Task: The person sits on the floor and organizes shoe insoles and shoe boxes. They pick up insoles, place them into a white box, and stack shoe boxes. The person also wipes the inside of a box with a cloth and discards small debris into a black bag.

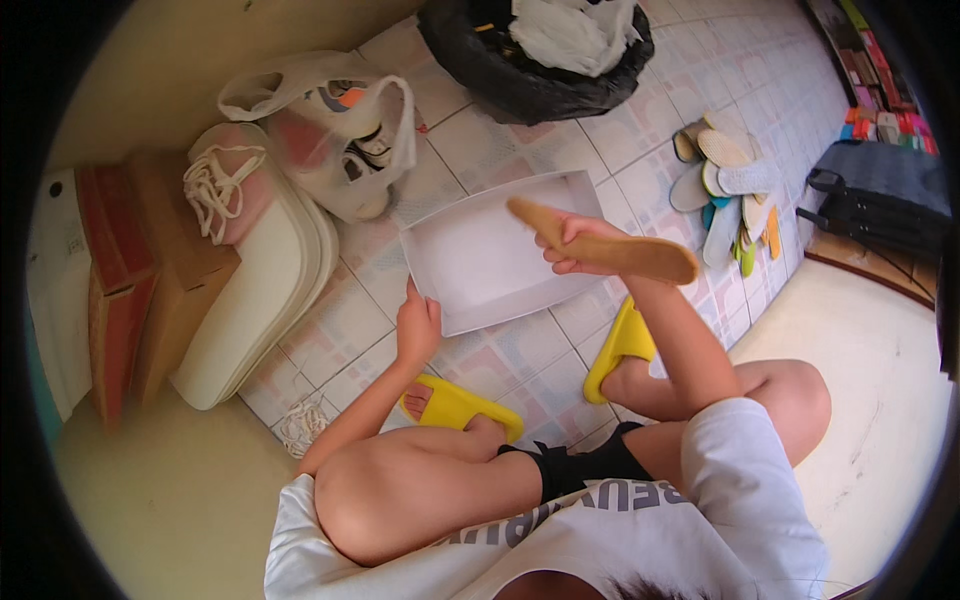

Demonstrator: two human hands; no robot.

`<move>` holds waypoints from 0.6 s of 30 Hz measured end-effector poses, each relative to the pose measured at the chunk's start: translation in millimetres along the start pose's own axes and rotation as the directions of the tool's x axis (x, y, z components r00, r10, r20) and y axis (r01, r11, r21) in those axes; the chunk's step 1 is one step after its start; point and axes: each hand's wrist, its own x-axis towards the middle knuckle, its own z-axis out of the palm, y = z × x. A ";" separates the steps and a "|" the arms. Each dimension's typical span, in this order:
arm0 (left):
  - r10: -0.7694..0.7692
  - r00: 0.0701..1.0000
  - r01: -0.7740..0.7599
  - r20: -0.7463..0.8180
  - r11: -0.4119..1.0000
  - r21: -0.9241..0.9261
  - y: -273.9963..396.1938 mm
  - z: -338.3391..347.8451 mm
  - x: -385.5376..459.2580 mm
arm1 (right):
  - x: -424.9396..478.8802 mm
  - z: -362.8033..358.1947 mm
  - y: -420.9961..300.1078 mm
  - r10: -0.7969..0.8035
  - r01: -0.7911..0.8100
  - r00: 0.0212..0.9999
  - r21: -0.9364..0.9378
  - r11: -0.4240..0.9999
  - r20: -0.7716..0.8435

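Note:
My right hand (579, 238) grips a tan shoe insole (645, 259) around its narrow middle and holds it up over the right side of a shallow white cardboard box (480, 251). Both ends of the insole stick out past my fingers. With my left hand (420, 322) I pinch the near left corner of the box, my index finger along its outer wall. The box lies open side up on the tiled floor, in front of my feet in yellow slides (465, 409). My right hand and the insole hide part of the box's right wall.
A pile of insoles (724, 191) lies at the right, near a black bag (881, 180). A black rubbish bag (525, 82) stands at the back. Leftward are a plastic bag of shoes (352, 142), stacked white soles (262, 300) with laces, cardboard boxes (176, 277) and loose laces (304, 427).

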 end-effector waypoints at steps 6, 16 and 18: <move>0.017 0.985 -0.046 -0.173 0.985 -0.165 -30.7 9.4 -10.3 | 12.9 20.7 21.4 -0.172 0.105 0.979 0.443 0.890 0.112; -0.190 0.979 0.200 0.069 0.966 -0.164 -28.1 -8.1 16.1 | 107.7 -71.2 12.6 -0.866 -0.164 0.389 -0.949 0.268 -0.312; -0.222 0.974 0.225 0.038 0.949 -0.220 -39.2 -3.2 8.7 | 134.5 -51.9 20.2 -0.870 -0.389 0.396 -0.912 0.129 -0.292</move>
